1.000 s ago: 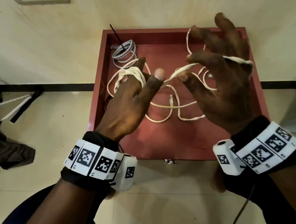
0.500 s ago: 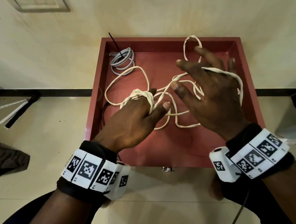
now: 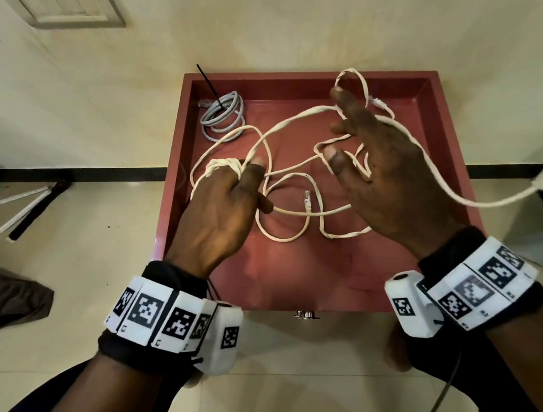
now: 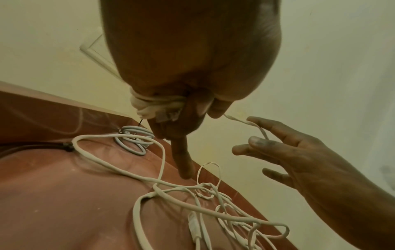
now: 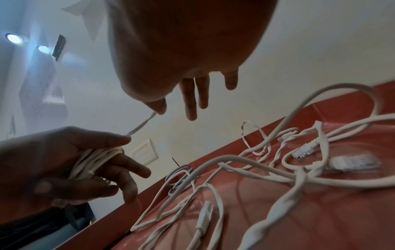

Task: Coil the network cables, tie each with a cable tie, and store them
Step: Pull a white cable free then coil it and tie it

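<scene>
Several turns of the flat white network cable (image 3: 223, 164) are wound around the fingers (image 3: 241, 171) of the left hand (image 3: 216, 213), which curl to hold the bundle. Its free length runs across to the right hand (image 3: 383, 170) — those fingers are spread, the cable draped over them and touching the thumb tip. Below the fingers, loose loops lie in the red shallow tray (image 3: 307, 280); beyond the left fingertips rests a grey coiled cable (image 3: 222, 115), already tied. Coiling is the step in hand, I judge — next the right hand must feed another loop to the left.
</scene>
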